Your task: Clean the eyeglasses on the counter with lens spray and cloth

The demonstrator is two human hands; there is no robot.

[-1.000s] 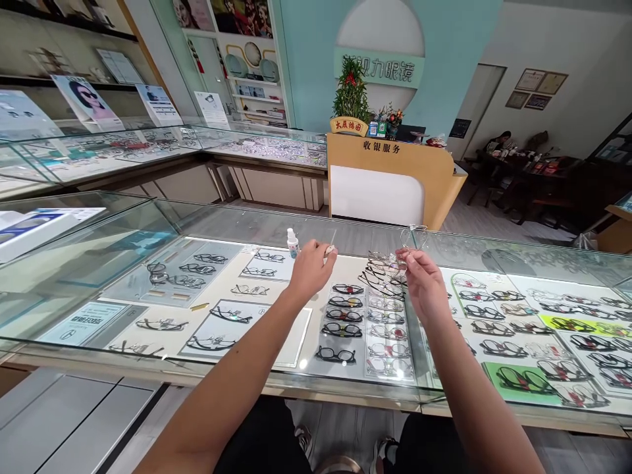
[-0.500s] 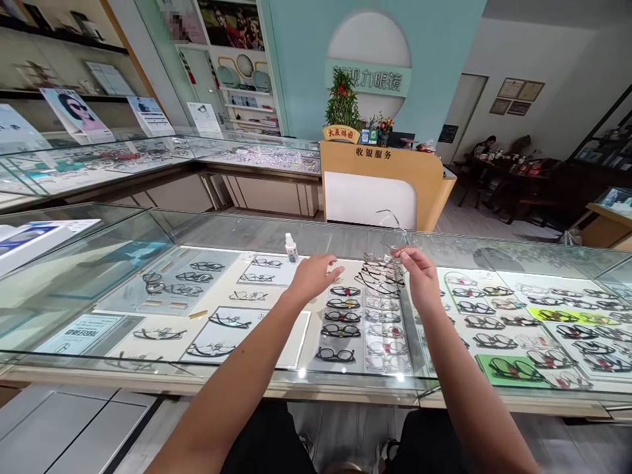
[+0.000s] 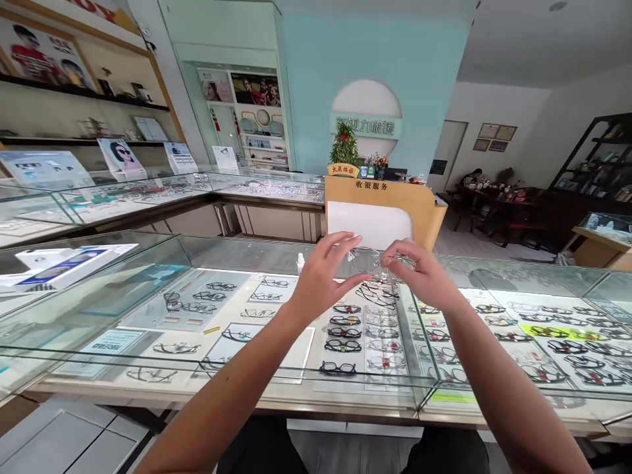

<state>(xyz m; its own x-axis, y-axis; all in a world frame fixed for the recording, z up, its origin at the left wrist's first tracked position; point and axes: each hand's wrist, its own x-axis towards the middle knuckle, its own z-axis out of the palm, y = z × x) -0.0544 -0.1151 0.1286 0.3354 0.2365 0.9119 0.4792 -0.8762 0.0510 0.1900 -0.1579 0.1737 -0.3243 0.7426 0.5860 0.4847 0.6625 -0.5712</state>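
Observation:
Thin-rimmed eyeglasses [image 3: 366, 262] are held up above the glass display counter, lenses facing me. My right hand [image 3: 419, 271] pinches them at their right side, with the fingers curled. At their left side is my left hand [image 3: 322, 273], its thumb and fingers spread apart; whether a fingertip touches the rim I cannot tell. Below the hands, several dark-framed glasses [image 3: 343, 332] lie in a column inside the counter, beside a column of clear-framed ones [image 3: 385, 345]. A small white bottle [image 3: 301, 262] stands just behind my left hand, partly covered by it.
The glass counter [image 3: 276, 388] runs across in front of me, with more eyeglasses [image 3: 543, 332] at the right. White boxes [image 3: 74, 266] lie on its left end. Beyond are a wooden cashier desk [image 3: 419, 204] and another display case [image 3: 266, 187].
Both hands have risen and come closer together, bringing the eyeglasses up and level between them. My left hand has moved to the glasses' left side. The view has tilted upward.

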